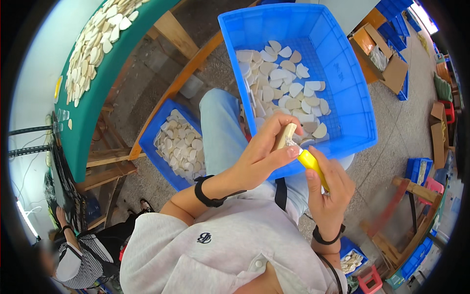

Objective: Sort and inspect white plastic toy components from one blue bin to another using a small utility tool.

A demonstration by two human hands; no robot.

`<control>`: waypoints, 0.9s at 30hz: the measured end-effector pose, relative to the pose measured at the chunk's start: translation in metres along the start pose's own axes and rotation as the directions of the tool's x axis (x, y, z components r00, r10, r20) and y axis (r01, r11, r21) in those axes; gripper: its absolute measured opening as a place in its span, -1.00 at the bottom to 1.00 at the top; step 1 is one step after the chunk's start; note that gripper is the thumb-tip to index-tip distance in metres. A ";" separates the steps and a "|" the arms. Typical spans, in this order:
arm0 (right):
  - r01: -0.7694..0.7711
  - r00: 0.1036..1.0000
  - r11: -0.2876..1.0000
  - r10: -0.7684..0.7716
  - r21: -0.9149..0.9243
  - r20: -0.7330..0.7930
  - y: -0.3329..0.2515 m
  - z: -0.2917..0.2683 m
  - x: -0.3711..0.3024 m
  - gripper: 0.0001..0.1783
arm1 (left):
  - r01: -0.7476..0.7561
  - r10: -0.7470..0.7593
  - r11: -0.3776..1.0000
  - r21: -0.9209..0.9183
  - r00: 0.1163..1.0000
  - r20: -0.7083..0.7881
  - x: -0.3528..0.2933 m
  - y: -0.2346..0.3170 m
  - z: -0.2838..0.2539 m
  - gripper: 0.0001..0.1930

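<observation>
My left hand (pixel 268 147) is closed around a thin, cream-coloured piece (pixel 289 133), pinched between thumb and fingers above the near edge of the large blue bin. In my right hand (pixel 330 188) is a yellow-handled knife (pixel 313 165), its front end against the piece by my left thumb. Fingers and thumb hide most of its tip. Whitish shavings cling to the spot where the two meet. Under my hands, the large blue bin (pixel 355 98) rests across my lap, holding many similar pale pieces (pixel 293 88), several of them half-round.
Left of my leg, a second blue bin (pixel 152 142) on the floor holds more pale pieces. A green-topped table (pixel 105 73) carries a heap of them. Another person (pixel 88 259) sits at lower left. Cardboard boxes (pixel 438 132) and a wooden frame (pixel 391 245) stand at right.
</observation>
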State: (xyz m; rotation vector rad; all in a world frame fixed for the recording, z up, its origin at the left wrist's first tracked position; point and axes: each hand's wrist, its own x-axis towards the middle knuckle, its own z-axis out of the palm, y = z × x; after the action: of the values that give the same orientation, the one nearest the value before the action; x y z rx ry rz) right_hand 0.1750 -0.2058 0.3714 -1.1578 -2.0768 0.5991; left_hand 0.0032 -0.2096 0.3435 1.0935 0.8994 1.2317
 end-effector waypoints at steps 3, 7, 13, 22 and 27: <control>0.013 1.000 0.999 -0.012 -0.041 0.011 -0.001 -0.001 0.000 -0.64 | 0.027 -0.027 0.999 0.022 1.000 -0.013 -0.001 0.003 0.001 -0.73; 0.064 0.998 0.993 -0.064 -0.097 -0.005 0.001 0.000 -0.001 -0.62 | -0.056 0.060 0.992 0.115 0.997 -0.039 -0.002 -0.002 -0.001 -0.72; 0.112 0.994 0.982 -0.114 -0.150 0.000 0.002 0.000 -0.001 -0.61 | -0.118 0.140 0.959 0.259 0.988 -0.069 -0.003 -0.003 -0.001 -0.72; 0.095 0.992 0.973 -0.111 -0.208 -0.066 0.001 0.008 -0.002 -0.62 | -0.104 0.143 0.947 0.302 0.983 -0.111 -0.005 -0.005 -0.001 -0.78; -0.009 0.987 0.997 -0.003 -0.071 -0.162 0.006 0.012 -0.001 -0.65 | 0.106 -0.107 0.977 -0.185 0.994 0.003 -0.006 -0.005 -0.002 -0.69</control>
State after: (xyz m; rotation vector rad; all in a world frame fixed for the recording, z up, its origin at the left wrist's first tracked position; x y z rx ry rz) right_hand 0.1695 -0.2046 0.3589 -1.2087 -1.9718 0.4197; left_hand 0.0018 -0.2153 0.3381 0.8828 0.8207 1.2046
